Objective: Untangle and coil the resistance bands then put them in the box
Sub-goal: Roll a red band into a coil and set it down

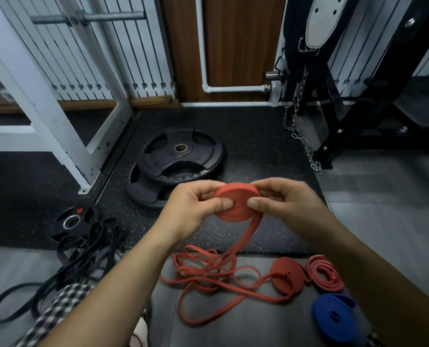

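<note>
**Gym corner: plates, chain and frames**

Two large black weight plates (180,156) lie stacked on the speckled rubber mat (258,151), just toward 9 o'clock from the centre, the upper one shifted off the lower. A smaller black plate (82,216) with a red dot lies flat at 8 o'clock, near the mat's edge. A white metal frame (50,126) slants across 10 o'clock, with a steel bar (88,17) behind it near 11. A wood panel (241,46) and a white pipe (201,46) stand at 12 o'clock. At 1 o'clock hangs a pale lifting belt (326,23); below it a steel chain (299,136) runs down to the floor. A black machine frame (333,101) fills 2 o'clock. Checked cloth (58,309) shows at 7 o'clock.
</note>
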### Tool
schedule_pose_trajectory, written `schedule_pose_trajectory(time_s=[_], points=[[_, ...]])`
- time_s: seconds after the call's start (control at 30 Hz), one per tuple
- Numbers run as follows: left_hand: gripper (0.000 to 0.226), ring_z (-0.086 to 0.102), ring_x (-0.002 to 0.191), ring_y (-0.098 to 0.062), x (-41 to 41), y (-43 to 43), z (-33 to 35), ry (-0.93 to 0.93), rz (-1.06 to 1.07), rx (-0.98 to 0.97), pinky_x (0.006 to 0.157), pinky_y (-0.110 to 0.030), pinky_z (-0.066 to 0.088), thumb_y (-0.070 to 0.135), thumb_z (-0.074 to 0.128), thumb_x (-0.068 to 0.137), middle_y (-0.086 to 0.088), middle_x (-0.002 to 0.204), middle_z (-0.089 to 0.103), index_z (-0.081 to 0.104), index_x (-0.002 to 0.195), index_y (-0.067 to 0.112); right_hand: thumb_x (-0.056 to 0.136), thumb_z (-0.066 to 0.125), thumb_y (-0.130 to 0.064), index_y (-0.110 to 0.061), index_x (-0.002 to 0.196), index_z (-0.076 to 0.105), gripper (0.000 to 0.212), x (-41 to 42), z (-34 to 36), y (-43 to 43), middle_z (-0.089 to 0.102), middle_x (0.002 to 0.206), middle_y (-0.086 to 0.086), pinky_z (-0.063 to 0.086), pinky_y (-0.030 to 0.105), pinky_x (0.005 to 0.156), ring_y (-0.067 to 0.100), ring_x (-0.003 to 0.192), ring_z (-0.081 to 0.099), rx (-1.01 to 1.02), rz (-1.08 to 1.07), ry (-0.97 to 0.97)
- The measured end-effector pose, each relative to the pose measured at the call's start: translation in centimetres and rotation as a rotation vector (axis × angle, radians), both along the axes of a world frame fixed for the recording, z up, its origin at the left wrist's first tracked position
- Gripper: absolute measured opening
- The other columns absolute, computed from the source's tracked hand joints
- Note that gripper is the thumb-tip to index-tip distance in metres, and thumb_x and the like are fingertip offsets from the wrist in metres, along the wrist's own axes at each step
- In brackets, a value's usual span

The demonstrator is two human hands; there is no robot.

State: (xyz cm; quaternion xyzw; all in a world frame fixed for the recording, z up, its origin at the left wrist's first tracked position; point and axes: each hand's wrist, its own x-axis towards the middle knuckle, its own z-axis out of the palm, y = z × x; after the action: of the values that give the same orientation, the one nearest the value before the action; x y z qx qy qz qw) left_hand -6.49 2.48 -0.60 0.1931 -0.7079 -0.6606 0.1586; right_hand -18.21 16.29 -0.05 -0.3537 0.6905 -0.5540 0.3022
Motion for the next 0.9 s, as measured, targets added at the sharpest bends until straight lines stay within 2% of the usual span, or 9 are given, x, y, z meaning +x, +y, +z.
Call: schedule_pose_trajectory(time_s=[0.07, 0.2, 0.37, 0.43, 0.5, 0.63, 0.7, 0.8, 0.9], points=[[0.025, 0.067, 0.069, -0.005, 0.1, 0.2, 0.1, 0.049, 0.066, 0.092, 0.066, -0.015, 0.053, -0.011, 0.062, 0.076, 0.004, 0.072, 0.073, 0.068, 0.087, 0.011, 0.075, 0.069, 0.000, -0.018, 0.089, 0.066, 0.023, 0.0, 0.0, -0.2, 0.071, 0.083, -0.001, 0.053, 0.014, 0.069, 0.005, 0.075, 0.068, -0.023, 0.022, -0.102], [0.022, 0.069, 0.073, -0.009, 0.0, 0.9, -0.6, 0.075, 0.156, 0.247, 0.069, -0.018, 0.055, -0.006, 0.061, 0.077, -0.001, 0.078, 0.074, 0.068, 0.090, 0.010, 0.076, 0.068, -0.002, -0.017, 0.088, 0.066, 0.019, 0.3, -0.5, -0.8, 0.071, 0.080, -0.005, 0.050, 0.010, 0.066, 0.001, 0.074, 0.067, -0.029, -0.024, -0.168], [0.025, 0.068, 0.071, -0.007, -0.4, 1.4, -1.1, 0.131, 0.219, 0.453, 0.067, -0.018, 0.055, 0.009, 0.064, 0.067, 0.000, 0.077, 0.073, 0.067, 0.092, 0.011, 0.079, 0.065, -0.005, -0.012, 0.096, 0.066, 0.018, 0.8, -1.2, -1.3, 0.073, 0.085, -0.003, 0.051, 0.011, 0.069, 0.004, 0.081, 0.069, -0.123, -0.081, -0.318], [0.029, 0.068, 0.072, -0.008, -0.4, 1.4, -1.2, 0.132, 0.215, 0.486, 0.070, -0.021, 0.054, 0.011, 0.064, 0.064, 0.000, 0.077, 0.073, 0.067, 0.093, 0.011, 0.078, 0.065, -0.007, -0.011, 0.096, 0.066, 0.018, 0.9, -1.3, -1.4, 0.074, 0.083, -0.002, 0.052, 0.014, 0.068, 0.007, 0.080, 0.069, -0.128, -0.107, -0.291], [0.029, 0.068, 0.075, -0.012, -0.2, 1.0, -1.0, 0.105, 0.175, 0.452, 0.069, -0.019, 0.055, 0.011, 0.065, 0.064, -0.003, 0.080, 0.073, 0.067, 0.093, 0.010, 0.077, 0.067, -0.007, -0.014, 0.089, 0.068, 0.015, 0.7, -1.0, -1.2, 0.074, 0.078, -0.004, 0.052, 0.014, 0.065, 0.006, 0.076, 0.070, -0.117, -0.118, -0.205], [0.037, 0.065, 0.086, -0.007, 0.4, -0.4, -0.1, -0.035, 0.018, 0.033, 0.075, -0.014, 0.050, 0.003, 0.072, 0.070, 0.001, 0.093, 0.070, 0.065, 0.102, 0.019, 0.074, 0.073, -0.010, -0.030, 0.080, 0.068, 0.021, 0.2, -0.4, -0.5, 0.071, 0.069, -0.011, 0.054, 0.018, 0.064, 0.001, 0.065, 0.065, 0.001, -0.064, 0.177], [0.035, 0.063, 0.084, -0.008, 0.4, -0.2, 0.1, -0.061, -0.061, -0.065, 0.075, -0.016, 0.051, -0.001, 0.070, 0.074, -0.001, 0.092, 0.068, 0.065, 0.101, 0.020, 0.073, 0.075, -0.011, -0.035, 0.076, 0.067, 0.026, 0.6, -0.6, -0.4, 0.067, 0.063, -0.016, 0.053, 0.019, 0.063, -0.002, 0.059, 0.060, 0.041, -0.020, 0.268], [0.023, 0.063, 0.073, -0.010, 0.2, 0.2, 0.2, -0.014, -0.015, -0.059, 0.068, -0.020, 0.052, -0.005, 0.066, 0.077, -0.002, 0.079, 0.069, 0.068, 0.088, 0.015, 0.073, 0.074, -0.007, -0.032, 0.081, 0.067, 0.028, 1.0, -0.5, -0.8, 0.069, 0.066, -0.012, 0.053, 0.016, 0.064, -0.003, 0.063, 0.063, -0.036, -0.020, 0.184], [0.020, 0.065, 0.074, -0.007, 0.0, 0.4, 0.2, 0.108, 0.065, 0.128, 0.069, -0.017, 0.052, -0.002, 0.065, 0.074, 0.002, 0.077, 0.072, 0.068, 0.089, 0.011, 0.074, 0.070, -0.002, -0.019, 0.092, 0.066, 0.026, 0.9, 0.0, -0.9, 0.070, 0.070, -0.009, 0.051, 0.012, 0.063, -0.003, 0.067, 0.064, -0.132, -0.042, -0.017]])
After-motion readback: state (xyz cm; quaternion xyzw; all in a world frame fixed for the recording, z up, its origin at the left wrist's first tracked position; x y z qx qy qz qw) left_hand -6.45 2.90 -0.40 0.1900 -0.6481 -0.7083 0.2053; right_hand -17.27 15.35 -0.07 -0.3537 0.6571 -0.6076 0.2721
